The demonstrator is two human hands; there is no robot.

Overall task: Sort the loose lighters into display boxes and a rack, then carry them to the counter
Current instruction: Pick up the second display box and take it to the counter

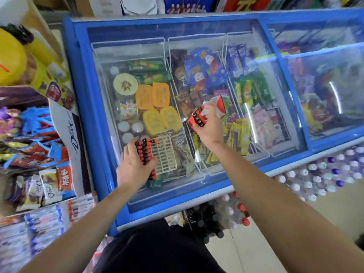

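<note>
A cream plastic rack lies on the glass lid of the blue freezer, its left columns filled with several red-and-black lighters. My left hand grips the rack's left side over those lighters. To the right and a little farther, my right hand holds a bunch of red-and-black lighters above the glass. A red-and-white display box shows just beyond that hand; whether the hand holds it too is unclear.
Ice-cream packs fill the freezer baskets under the glass. Snack shelves crowd the left side. Packs of bottled water and dark bottles stand on the floor against the freezer's front.
</note>
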